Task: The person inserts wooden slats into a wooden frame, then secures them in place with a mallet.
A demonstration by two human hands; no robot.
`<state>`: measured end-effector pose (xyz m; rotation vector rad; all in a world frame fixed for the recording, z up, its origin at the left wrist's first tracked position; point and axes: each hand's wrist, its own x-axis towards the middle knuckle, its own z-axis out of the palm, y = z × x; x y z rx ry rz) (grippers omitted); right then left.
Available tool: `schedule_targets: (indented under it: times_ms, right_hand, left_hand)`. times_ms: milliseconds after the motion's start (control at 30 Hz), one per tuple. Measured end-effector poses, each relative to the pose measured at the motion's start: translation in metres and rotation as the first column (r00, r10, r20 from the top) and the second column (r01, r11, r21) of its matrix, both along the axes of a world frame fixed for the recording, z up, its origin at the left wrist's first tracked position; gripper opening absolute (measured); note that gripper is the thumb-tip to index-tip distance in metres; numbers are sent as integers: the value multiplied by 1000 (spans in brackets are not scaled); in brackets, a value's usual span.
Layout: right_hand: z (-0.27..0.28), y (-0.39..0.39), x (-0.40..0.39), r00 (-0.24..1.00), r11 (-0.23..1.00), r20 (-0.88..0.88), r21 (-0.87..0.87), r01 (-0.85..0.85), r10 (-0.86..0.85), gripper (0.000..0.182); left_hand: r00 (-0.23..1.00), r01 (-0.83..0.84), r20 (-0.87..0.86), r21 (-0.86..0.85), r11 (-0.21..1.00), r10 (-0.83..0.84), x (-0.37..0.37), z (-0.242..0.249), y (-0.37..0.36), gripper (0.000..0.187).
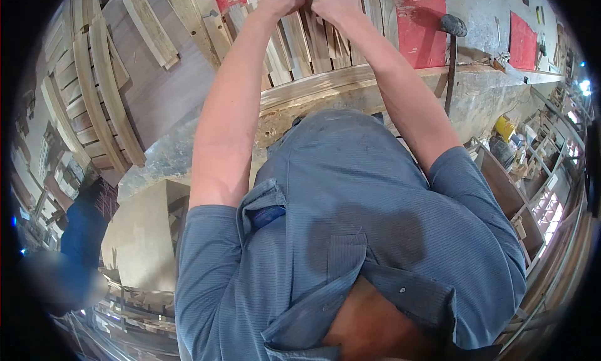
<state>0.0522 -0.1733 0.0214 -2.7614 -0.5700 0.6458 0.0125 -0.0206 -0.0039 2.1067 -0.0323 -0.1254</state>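
At the top edge of the head view my left hand (280,0) and my right hand (336,2) are close together, with their fingers curled in. The frame edge cuts off part of both, and what they grip between them I cannot make out. Below and around them lies a row of wooden slats (294,40), side by side. Along the near ends of the slats runs a long wooden rail (319,84), close to my body.
A dark-headed mallet (453,25) rests at the bench edge on the right. Red sheet (419,26) covers part of the bench. To the left are a loose wooden strip (150,26) and a slatted wooden frame (94,92). Another person's blue clothing (84,226) shows at far left.
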Motion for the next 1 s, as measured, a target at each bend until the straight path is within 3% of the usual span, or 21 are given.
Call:
schedule_targets:
  times_ms: [67,133,167,267,300,333,367,400,433,467,500,600,667,700,767,900,967,1000]
  right_hand:
    - [-9,1,1,972,988,194,-110,-112,132,27]
    - [-12,0,5,986,986,104,-118,-119,132,29]
    - [-11,1,9,992,985,27,-124,-117,121,31]
    - [-15,4,15,980,970,-48,-142,-197,192,37]
    - [-15,-1,16,980,970,-50,-136,-199,194,37]
    - [5,-2,17,983,986,-127,-86,-142,131,41]
    - [19,-6,20,976,996,-207,-44,-80,69,46]
    - [29,-17,27,976,996,-207,-44,-84,73,46]
    - [38,-37,37,966,990,-229,105,-95,117,52]
    - [42,-50,44,955,962,-246,254,-103,167,58]
    - [41,-52,49,952,959,-245,260,-115,181,58]
    - [31,-70,53,955,910,-97,343,-232,279,59]
    - [19,-67,62,943,868,-160,457,-192,293,56]
    - [26,-69,70,943,866,-159,463,-191,293,56]
    - [48,-81,79,863,964,-451,228,-135,227,50]
    - [32,-64,63,940,992,-338,124,2,41,46]
    - [-24,-77,50,959,819,-224,574,-15,175,46]
    - [-21,-80,49,964,902,-70,375,-214,257,50]
  left_hand:
    - [997,-67,41,6,998,66,2,1,1,19]
    - [968,33,-248,-6,999,-34,8,2,8,22]
    - [968,23,-252,-3,1000,-24,8,3,8,22]
    - [987,4,-163,-21,1000,-7,1,-5,6,26]
    - [997,-71,-6,49,996,71,-4,-12,3,26]
    - [978,-153,159,107,982,135,-6,-19,0,26]
    - [978,-153,160,110,982,135,-8,-15,-2,26]
    - [966,-209,201,235,949,163,-13,-11,-6,24]
    - [952,-268,242,351,897,189,-19,-7,-12,23]
    - [958,-285,104,261,922,267,-21,-2,-19,23]
    - [955,-297,106,267,917,279,-21,4,-24,23]
    - [985,-168,41,438,883,167,-20,20,-46,25]
    - [955,-277,49,498,822,292,-16,28,-51,16]
    - [956,-275,51,503,819,290,-15,29,-53,16]
    - [895,-431,15,289,855,446,-18,29,-59,14]
    - [939,-325,18,366,872,342,12,15,-62,28]
    - [901,-296,412,365,883,132,18,-31,-63,29]
    - [978,-157,193,420,894,81,23,-17,-62,28]
